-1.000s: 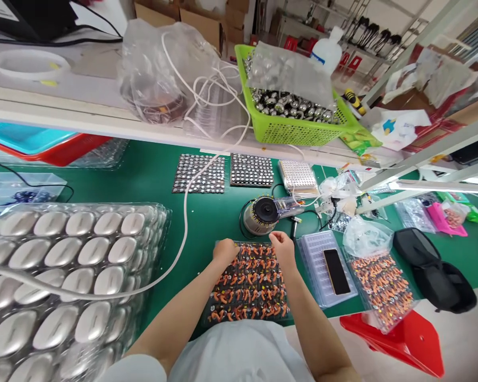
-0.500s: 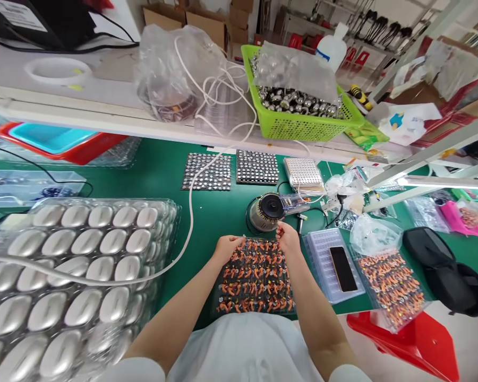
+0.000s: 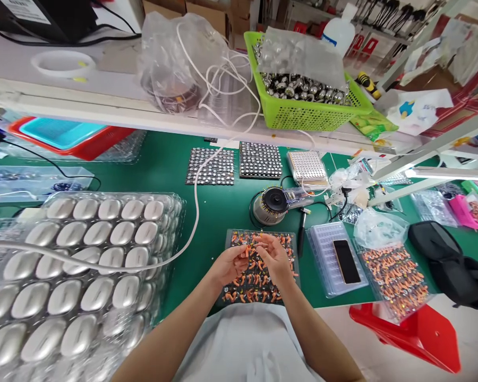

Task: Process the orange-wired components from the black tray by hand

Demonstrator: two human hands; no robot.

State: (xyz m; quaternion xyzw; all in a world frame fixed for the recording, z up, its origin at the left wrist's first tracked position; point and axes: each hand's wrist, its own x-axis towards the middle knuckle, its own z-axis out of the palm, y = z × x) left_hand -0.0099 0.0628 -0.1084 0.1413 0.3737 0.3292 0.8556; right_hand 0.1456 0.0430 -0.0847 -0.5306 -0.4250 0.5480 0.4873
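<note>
A clear tray [image 3: 290, 241] of small orange-wired parts lies on the green mat right in front of me. Both hands hover over its middle, close together. My left hand [image 3: 231, 262] is curled, with its fingertips pinching one small orange part [image 3: 247, 249]. My right hand [image 3: 274, 257] faces it with fingers bent, its fingertips near that same part; whether it grips anything is unclear. A round tape dispenser [image 3: 274, 204] stands just beyond the tray.
A stack of clear trays with silver oval shells [image 3: 83, 265] fills the left, a white cable [image 3: 195, 212] across it. Right of me lie an empty tray with a phone [image 3: 346, 261], a bagged tray of orange parts [image 3: 394, 278], a black bag [image 3: 450, 265]. Green basket [image 3: 306, 116] on the shelf.
Both hands came back from the tray's far edge to its middle and drew together; the left one now pinches an orange part. The tray stays put.
</note>
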